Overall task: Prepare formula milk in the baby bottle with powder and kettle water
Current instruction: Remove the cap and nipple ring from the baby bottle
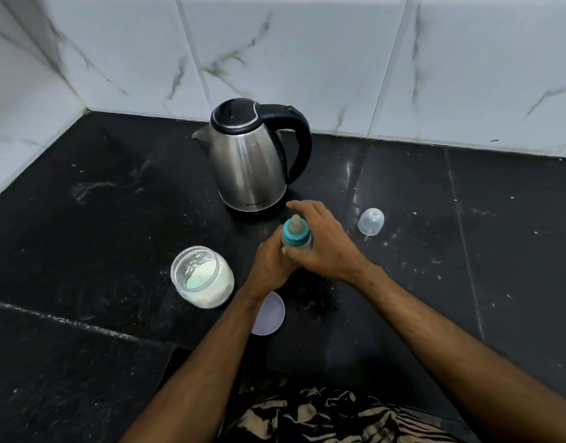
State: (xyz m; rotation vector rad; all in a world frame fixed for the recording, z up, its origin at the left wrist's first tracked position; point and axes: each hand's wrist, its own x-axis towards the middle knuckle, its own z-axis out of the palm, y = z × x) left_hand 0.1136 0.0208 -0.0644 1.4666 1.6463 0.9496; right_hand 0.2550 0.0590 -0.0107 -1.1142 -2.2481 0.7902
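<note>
We've got both hands on the baby bottle (296,239): left hand (272,260) grips the body to steady it, right hand (320,241) fingers wrap the teal collar. Probably screwing it. Kettle (249,161) sits far, powder jar (201,276) open at left.

Teal-collared bottle (296,239), steel-and-black kettle (252,161)

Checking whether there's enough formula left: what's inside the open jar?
The jar holds white powder, heaped against its walls, with a pale patch low inside. Whether a scoop is buried there cannot be told. Its lid lies beside it, partly under the left forearm.

Dim, even light; bowed edges
</note>
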